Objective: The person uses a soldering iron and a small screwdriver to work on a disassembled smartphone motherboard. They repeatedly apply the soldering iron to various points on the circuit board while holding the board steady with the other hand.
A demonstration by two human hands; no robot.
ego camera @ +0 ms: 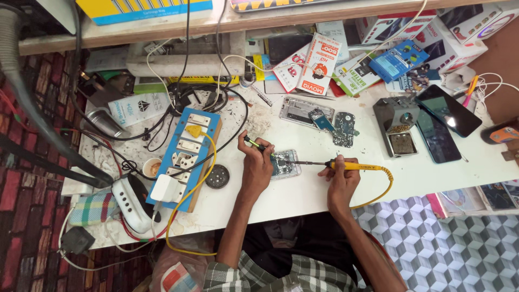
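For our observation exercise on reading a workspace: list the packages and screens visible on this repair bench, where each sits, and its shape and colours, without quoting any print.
Yellow and blue flat box: shelf, top left.
Red and white packet: back of bench, tilted.
Blue card packet: back right, rectangular.
White and red boxes: top right, stacked.
White pouch: left, by cables.
Two dark phone screens: right side, unlit, overlapping.
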